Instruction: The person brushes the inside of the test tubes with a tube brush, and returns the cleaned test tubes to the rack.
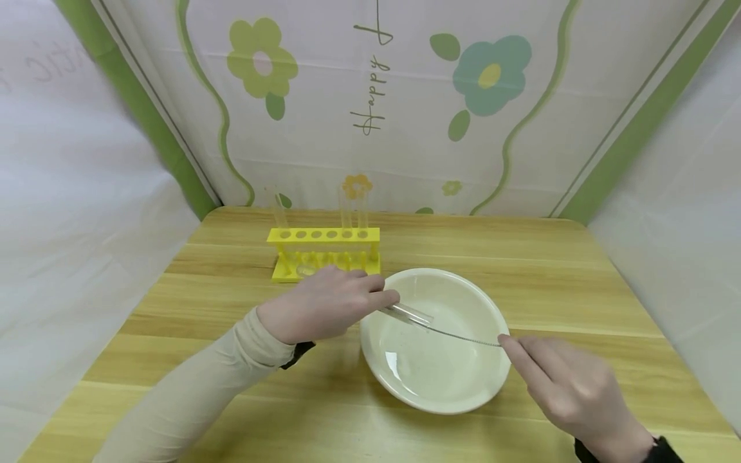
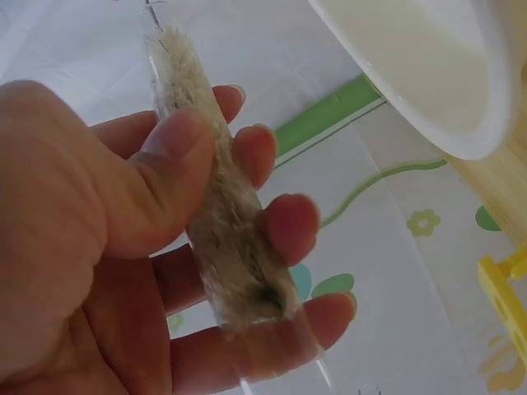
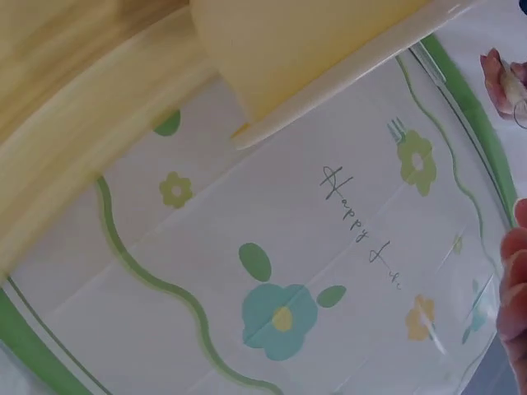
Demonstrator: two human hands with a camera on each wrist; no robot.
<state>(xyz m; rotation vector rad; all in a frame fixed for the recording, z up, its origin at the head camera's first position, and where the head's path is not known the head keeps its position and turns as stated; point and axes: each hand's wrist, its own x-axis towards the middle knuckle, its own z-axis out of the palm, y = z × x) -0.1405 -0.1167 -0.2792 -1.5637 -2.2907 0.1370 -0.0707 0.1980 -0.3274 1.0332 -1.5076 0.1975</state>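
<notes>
My left hand point(image 1: 330, 302) grips a clear test tube point(image 1: 418, 316) above the white basin point(image 1: 440, 379), its mouth toward the right. In the left wrist view the thumb and curled fingers wrap the tube. Inside it sits the pale bristle head of a test tube brush point(image 2: 247, 239), packed against the glass. The brush's thin twisted wire runs out over the basin to my right hand point(image 1: 573, 386), which pinches its end near the basin's right rim. In the right wrist view only fingertips point(image 3: 515, 280) of that hand show at the edge.
A yellow test tube rack point(image 1: 324, 235) stands behind the left hand, with a few clear tubes point(image 1: 346, 209) upright in it. The wooden table point(image 1: 556, 270) meets a white cloth point(image 1: 405, 141) printed with flowers at the back. White cloth walls hang on both sides.
</notes>
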